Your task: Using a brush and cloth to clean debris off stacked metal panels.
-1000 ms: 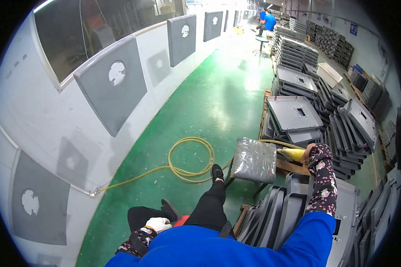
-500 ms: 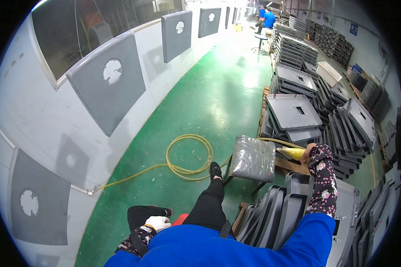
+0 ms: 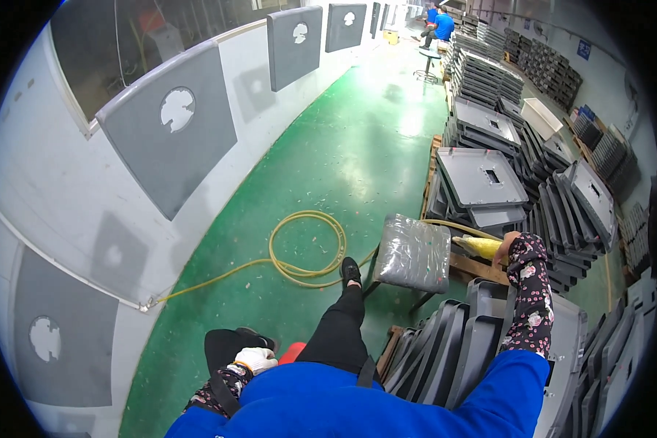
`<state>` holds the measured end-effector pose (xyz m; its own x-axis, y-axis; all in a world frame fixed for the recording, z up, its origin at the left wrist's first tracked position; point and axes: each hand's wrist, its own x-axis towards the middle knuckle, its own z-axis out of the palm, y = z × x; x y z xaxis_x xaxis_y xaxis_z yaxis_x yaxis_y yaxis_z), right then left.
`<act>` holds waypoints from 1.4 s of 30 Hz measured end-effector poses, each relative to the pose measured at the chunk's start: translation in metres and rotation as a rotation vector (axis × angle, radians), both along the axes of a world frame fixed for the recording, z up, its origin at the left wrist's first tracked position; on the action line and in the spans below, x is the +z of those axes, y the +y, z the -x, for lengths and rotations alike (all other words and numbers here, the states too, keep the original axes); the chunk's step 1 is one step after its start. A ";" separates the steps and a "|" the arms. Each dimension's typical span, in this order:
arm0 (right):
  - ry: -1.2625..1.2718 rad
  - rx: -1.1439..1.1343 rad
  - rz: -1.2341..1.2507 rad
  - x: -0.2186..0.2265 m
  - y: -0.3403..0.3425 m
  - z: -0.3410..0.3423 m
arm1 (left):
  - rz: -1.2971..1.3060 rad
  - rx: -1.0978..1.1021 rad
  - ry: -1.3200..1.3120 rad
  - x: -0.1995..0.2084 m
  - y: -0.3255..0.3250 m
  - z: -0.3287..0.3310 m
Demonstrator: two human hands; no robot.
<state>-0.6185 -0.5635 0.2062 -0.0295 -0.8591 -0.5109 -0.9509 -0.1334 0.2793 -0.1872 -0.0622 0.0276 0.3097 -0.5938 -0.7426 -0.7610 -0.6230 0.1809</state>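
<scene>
My right hand (image 3: 504, 248) is closed around the rear of a yellow tapered thing (image 3: 480, 246), whose pale tip points left toward a stool (image 3: 415, 252). The stool has a grey seat wrapped in shiny plastic. A yellow hose (image 3: 456, 227) runs behind the stool toward that hand; where it ends is hidden. My left hand (image 3: 255, 359), in a white glove, rests low by my lap with its fingers curled in. Whatever it may hold cannot be seen. Grey flat panels with raised rims (image 3: 456, 350) stand on edge below my right forearm.
A coiled hose (image 3: 308, 248) lies on the green floor (image 3: 336, 175) ahead of my foot. More stacked grey panels (image 3: 482, 175) line the right side on wooden pallets. Grey pads with ragged holes (image 3: 175, 124) hang along the left wall. People in blue (image 3: 438, 28) sit far ahead.
The view has shifted a little, so the stool and hose coil sit slightly higher in the picture. Both hands keep the same pose, and the yellow thing stays in my right hand.
</scene>
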 end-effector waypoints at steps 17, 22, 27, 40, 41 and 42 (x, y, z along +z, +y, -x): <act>0.015 -0.011 0.001 0.001 0.001 -0.001 | 0.010 0.032 -0.006 0.005 0.003 0.002; -0.024 -0.045 0.021 0.000 0.002 0.001 | 0.019 0.026 -0.003 0.003 0.004 0.001; -0.028 -0.024 0.007 -0.004 -0.002 0.004 | 0.012 0.022 0.004 0.003 0.003 0.001; -0.012 -0.002 0.007 -0.002 0.000 0.002 | 0.010 0.033 0.001 0.004 0.004 0.002; -0.013 -0.003 0.007 -0.001 0.001 0.002 | 0.009 0.029 0.004 0.003 0.005 0.002; -0.014 -0.005 0.005 -0.001 0.001 0.002 | 0.007 0.025 0.006 0.003 0.005 0.001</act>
